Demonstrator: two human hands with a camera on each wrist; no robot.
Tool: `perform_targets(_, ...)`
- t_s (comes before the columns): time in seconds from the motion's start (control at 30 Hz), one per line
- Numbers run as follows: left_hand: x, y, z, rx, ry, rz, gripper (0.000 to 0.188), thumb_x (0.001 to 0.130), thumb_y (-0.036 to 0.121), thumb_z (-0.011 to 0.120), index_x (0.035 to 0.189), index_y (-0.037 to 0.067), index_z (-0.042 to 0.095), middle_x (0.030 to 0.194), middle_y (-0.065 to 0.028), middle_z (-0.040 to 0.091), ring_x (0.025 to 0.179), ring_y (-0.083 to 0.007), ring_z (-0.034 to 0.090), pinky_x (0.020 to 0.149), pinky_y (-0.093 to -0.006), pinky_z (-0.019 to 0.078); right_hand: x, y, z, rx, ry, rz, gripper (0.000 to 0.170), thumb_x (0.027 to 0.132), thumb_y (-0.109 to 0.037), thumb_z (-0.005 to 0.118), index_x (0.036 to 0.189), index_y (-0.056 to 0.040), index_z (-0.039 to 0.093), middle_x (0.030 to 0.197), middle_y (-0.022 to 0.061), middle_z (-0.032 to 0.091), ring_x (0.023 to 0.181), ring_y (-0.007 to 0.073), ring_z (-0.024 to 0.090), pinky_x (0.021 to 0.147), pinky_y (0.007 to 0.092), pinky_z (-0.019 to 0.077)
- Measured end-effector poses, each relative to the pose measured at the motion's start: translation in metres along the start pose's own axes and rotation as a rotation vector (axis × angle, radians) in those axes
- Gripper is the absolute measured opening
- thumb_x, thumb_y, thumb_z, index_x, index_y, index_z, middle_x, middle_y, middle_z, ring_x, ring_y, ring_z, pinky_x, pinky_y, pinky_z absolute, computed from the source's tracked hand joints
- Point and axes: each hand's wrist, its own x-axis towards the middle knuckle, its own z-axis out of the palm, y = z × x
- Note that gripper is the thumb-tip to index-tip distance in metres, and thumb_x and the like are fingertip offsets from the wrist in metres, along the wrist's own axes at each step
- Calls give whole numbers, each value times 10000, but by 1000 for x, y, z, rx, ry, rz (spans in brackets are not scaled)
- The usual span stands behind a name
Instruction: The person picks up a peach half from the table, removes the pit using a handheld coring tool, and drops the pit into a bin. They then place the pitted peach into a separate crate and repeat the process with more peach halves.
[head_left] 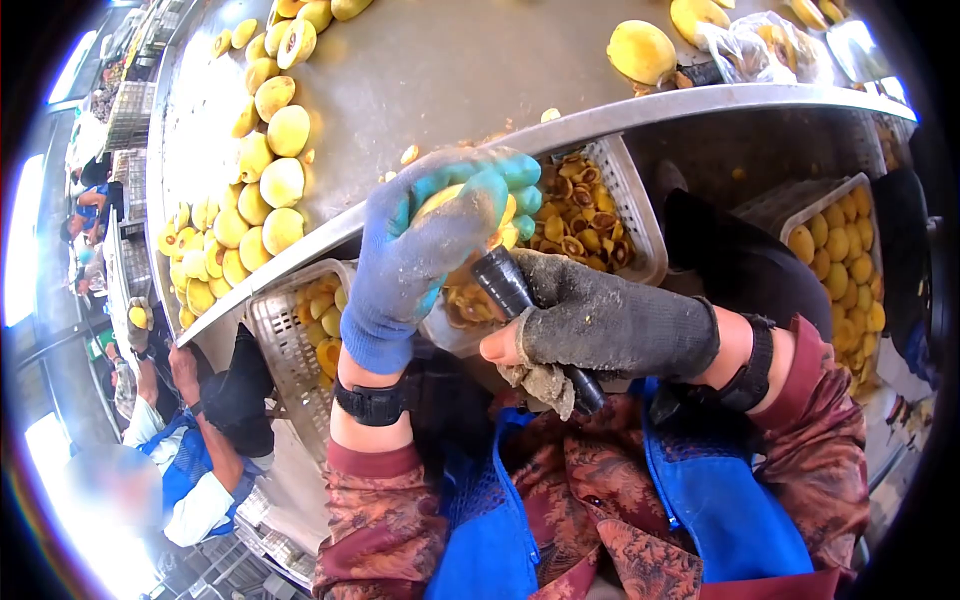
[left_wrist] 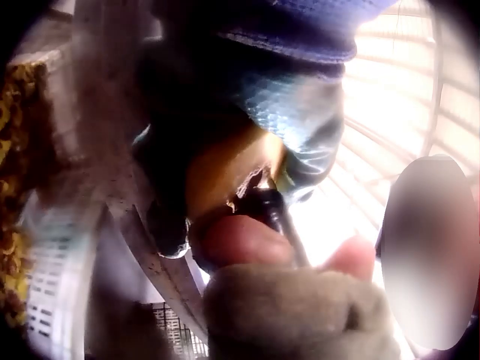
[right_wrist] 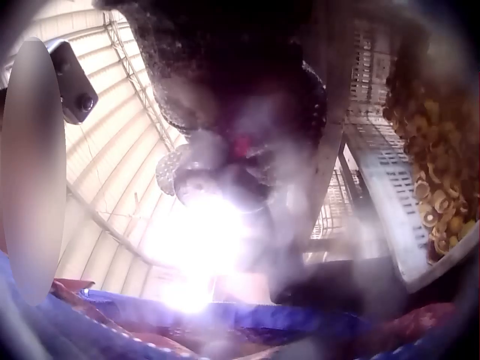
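Note:
My left hand (head_left: 425, 245), in a blue glove with teal coating, grips a yellow peach (left_wrist: 217, 169) just over the table's near edge. Fingers cover most of the fruit; in the left wrist view a ragged, dark hollow shows in its flesh. My right hand (head_left: 625, 322), in a worn grey glove with a bare thumb tip, holds a tool by its black handle (head_left: 503, 283). The tool's front end meets the peach at the hollow, and its working tip is hidden. Glare and shadow blur the right wrist view.
Yellow peaches (head_left: 283, 183) line the metal table (head_left: 430, 70) at left. Under its edge stand a crate (head_left: 640, 225) of cut scraps and another crate (head_left: 290, 345) with peaches. A further peach crate (head_left: 790, 222) is at right. Another person's arm (head_left: 215, 440) works at left.

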Motion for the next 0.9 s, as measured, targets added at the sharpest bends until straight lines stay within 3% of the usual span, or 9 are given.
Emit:
perform_targets(0.1,2,-1,-5,-10,-41,-25,463,884,268,647,1117,-130,608,1075,-231,659,897,-271,685,817,-372,576,-1,-1,3,-135,90,-8,426,899,-110,652,1266,-38,449,744,17,591,547,87,571,477,230,462)
perform_targets(0.2,5,-2,-9,36,-92,-63,464,876,262,654,1120,-130,607,1086,-221,654,912,-259,678,821,-369,575,3,10,4,-215,188,-112,401,899,-116,653,1236,-35,452,747,24,596,533,91,570,468,231,465)
perform_targets(0.4,6,3,-8,35,-149,-83,461,864,241,657,1131,-132,604,1080,-199,653,941,-245,665,827,-358,569,-5,-3,2,-107,88,-30,381,894,-115,657,1200,-26,448,765,24,593,577,90,589,478,226,474)
perform_targets(0.5,5,5,-6,88,-172,-84,465,861,231,660,1143,-133,599,1088,-202,651,947,-247,665,839,-368,568,-5,-1,-1,-216,96,8,313,893,-126,662,1129,-31,479,768,17,588,605,84,588,493,225,467)
perform_targets(0.7,1,4,-3,-1,-193,-117,471,864,226,668,1154,-137,595,1119,-215,647,968,-259,671,858,-381,568,-20,-2,-1,166,8,158,201,886,-129,678,997,-55,528,762,1,566,614,73,556,524,220,443)
perform_targets(0.8,1,5,-3,-7,-210,-71,465,866,229,672,1145,-135,600,1121,-217,647,973,-260,672,859,-379,570,-20,-6,7,67,72,79,180,905,-114,622,1021,-16,525,748,51,584,557,99,577,469,229,475)
perform_targets(0.9,0,6,-3,22,-212,-60,453,868,230,670,1134,-131,606,1117,-216,649,971,-256,672,862,-376,570,-15,-3,6,-124,63,25,171,906,-119,628,1022,-25,545,754,39,586,578,84,568,491,214,463)
